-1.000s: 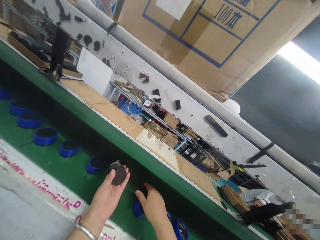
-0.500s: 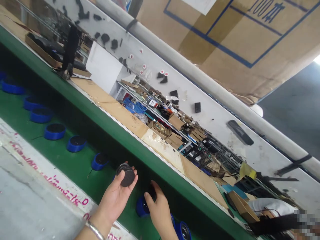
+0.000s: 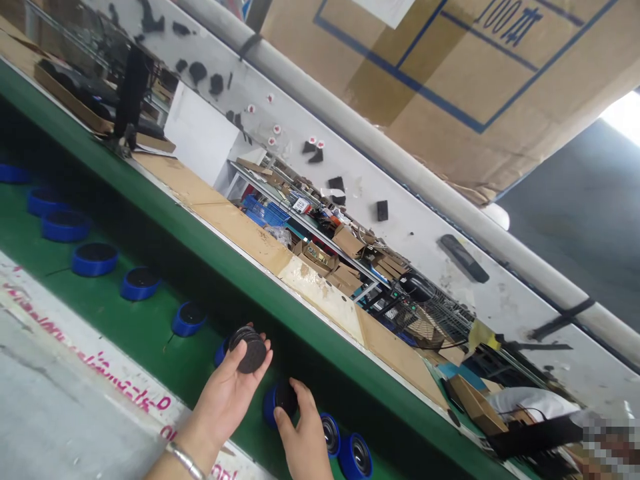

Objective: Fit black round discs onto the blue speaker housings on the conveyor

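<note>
1. The left hand point(image 3: 227, 393), a metal band point(image 3: 186, 460) at its wrist, curls palm-up around a stack of black discs point(image 3: 251, 353), thumb pressed on the near side and fingers behind.
2. Beside it, the right hand point(image 3: 306, 433) is loosely curved, thumb and forefinger spread apart at the edge of a black disc point(image 3: 287, 396) that sits on a blue round housing point(image 3: 270, 407); whether the fingertips press on it cannot be told.
3. Just right of that hand stand two ringed blue housings point(image 3: 356, 457), their pale inner rings facing up toward the camera.
4. A row of black-topped blue housings point(image 3: 94, 260) stretches left along a green conveyor belt point(image 3: 125, 340), with a white ledge point(image 3: 113, 380) in pink handwriting along the near edge.
5. Across the belt, cardboard sheets point(image 3: 205, 200) line the far side; at right, a person in a pale sleeve point(image 3: 535, 403) is partly in view.
6. Overhead, a large cardboard box point(image 3: 425, 93), printed "100本", rests above a pale, scuffed beam point(image 3: 350, 160).
</note>
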Demonstrator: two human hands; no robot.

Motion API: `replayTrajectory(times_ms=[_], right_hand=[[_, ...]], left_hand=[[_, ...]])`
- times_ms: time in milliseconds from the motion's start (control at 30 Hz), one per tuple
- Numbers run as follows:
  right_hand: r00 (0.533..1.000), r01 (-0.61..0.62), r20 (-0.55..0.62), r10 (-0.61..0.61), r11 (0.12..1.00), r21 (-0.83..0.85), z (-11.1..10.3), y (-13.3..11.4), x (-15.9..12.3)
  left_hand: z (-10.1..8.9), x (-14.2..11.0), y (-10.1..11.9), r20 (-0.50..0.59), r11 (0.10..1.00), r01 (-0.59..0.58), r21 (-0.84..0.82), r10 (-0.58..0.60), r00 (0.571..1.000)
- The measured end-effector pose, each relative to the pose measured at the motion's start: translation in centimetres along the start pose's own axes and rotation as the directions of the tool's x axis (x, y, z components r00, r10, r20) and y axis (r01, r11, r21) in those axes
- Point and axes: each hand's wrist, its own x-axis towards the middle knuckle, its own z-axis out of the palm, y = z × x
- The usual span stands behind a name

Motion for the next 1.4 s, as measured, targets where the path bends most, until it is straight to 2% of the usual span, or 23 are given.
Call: replayTrajectory(times_ms=[167,500,600,733,867,1067,1300,1400], right_hand=[[0.998,0.054,-0.02,-0.053,0.996,0.065,0.4,0.0,-0.1],[0.999,0.003,0.035,-0.009,0.987,0.162,1.0,0.6,0.0],[1.0,0.006,0.011,-0.008,0.992,0.126,1.2,0.5,-0.1],[0.996,-0.008,-0.085,0.007,1.0,-0.012,1.1,-0.2,-0.2],[0.997,-0.002,-0.071,-0.005,0.996,-0.093,0.9,-1.1,-0.2],[0.993,0.017,-0.117,-0.025,0.998,-0.065,1.3,-1.3,-0.2],[0.998,-0.002,-0.069,-0.001,0.999,-0.045,1.3,-2.3,-0.2],[0.996,0.011,-0.087,-0.015,0.999,-0.045,1.4,-2.5,-0.3]], left_hand=[[0.0,-0.1,0.0,-0.004,1.0,0.016,0.0,-0.016,1.0],[0.2,-0.2,0.0,-0.021,1.0,0.016,-0.01,-0.016,1.0],[0.1,-0.1,0.0,-0.025,1.0,0.016,-0.013,-0.016,1.0],[0.0,-0.1,0.0,-0.013,1.0,0.011,-0.01,-0.011,1.0],[-0.1,-0.1,-0.1,0.01,1.0,0.014,-0.01,-0.014,1.0],[-0.2,0.0,-0.1,0.013,1.0,0.016,-0.013,-0.016,1.0],[-0.2,0.1,-0.1,0.008,1.0,0.023,-0.005,-0.023,1.0],[-0.3,0.0,-0.2,0.006,1.0,0.027,0.008,-0.027,1.0]])
